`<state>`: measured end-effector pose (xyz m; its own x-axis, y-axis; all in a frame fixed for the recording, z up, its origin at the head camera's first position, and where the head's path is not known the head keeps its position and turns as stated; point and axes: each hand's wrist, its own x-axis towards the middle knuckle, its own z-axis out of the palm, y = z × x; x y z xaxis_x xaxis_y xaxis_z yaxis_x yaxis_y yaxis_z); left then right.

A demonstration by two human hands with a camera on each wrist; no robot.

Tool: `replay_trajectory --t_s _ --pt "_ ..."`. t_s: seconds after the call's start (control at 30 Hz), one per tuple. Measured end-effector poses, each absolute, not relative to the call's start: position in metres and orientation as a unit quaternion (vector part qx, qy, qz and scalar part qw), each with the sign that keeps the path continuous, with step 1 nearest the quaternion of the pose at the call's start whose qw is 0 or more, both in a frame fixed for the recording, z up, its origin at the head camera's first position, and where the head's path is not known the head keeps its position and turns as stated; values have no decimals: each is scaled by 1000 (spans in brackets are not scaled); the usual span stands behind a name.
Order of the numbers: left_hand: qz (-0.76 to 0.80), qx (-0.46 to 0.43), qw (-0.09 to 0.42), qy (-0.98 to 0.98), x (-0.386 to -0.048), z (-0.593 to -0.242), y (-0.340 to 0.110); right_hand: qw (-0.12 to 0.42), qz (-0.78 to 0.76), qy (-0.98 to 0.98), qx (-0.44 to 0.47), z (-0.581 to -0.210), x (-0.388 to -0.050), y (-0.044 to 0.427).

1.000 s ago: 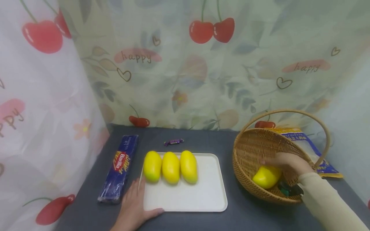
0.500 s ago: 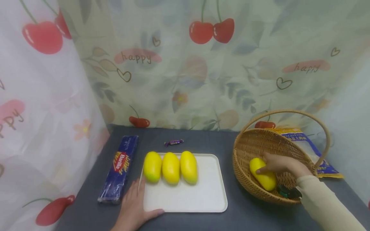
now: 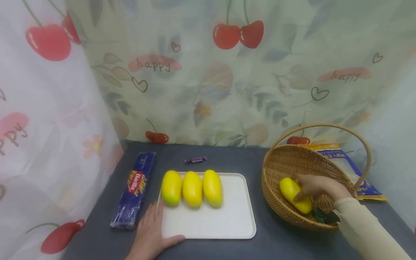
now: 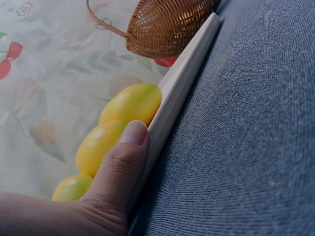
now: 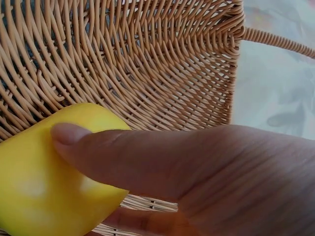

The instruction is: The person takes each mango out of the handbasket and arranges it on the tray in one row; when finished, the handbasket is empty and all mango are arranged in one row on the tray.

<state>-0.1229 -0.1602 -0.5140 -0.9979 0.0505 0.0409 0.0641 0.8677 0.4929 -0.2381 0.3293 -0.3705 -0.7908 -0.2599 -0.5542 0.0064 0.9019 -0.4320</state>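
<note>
My right hand [image 3: 320, 186] is inside the wicker basket [image 3: 271, 206], its thumb and fingers around a yellow mango [image 3: 289, 188]. In the right wrist view the thumb presses across the top of this mango [image 5: 44, 182]; the fingers on its far side are mostly hidden. Along the left edge of a white tray [image 3: 208, 225] lies my left hand [image 3: 149, 231], fingers straight and thumb at the near corner. Three yellow mangoes [image 3: 192, 189] stand side by side on the tray's left part. The left wrist view shows the thumb against the tray's side [image 4: 172, 103].
A blue spaghetti pack [image 3: 134, 191] lies left of the tray. Behind the tray is a purple wrapped candy [image 3: 195, 160]. A blue and yellow bag [image 3: 349, 169] lies behind the basket, whose tall handle [image 3: 320, 125] arches above it. A patterned curtain [image 3: 201, 79] closes the back.
In the basket, the mango under my right hand has turned to lie lengthwise, and the hand has come over it with its thumb around the near side. My left hand and the tray stay put.
</note>
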Motion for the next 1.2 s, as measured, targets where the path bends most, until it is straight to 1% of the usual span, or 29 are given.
replay_trajectory --t_s 0.33,0.57,0.67,0.8,1.0,1.2 --pt "-249 -37 25 -967 -121 -509 -160 315 -212 922 -74 -372 -237 329" --pt "-250 -38 32 -967 -121 -511 -160 306 -205 926 -88 -366 -236 330" --pt "-251 -39 33 -967 -121 -512 -160 283 -179 936 -111 -362 -235 331" --pt "-251 -39 34 -967 -121 -511 -160 236 -134 951 -146 -356 -234 330" --pt "-252 -38 32 -967 -122 -512 -160 180 -115 963 -163 -344 -229 327" --pt "-247 -39 26 -968 -122 -510 -160 149 -112 968 -169 -332 -223 322"
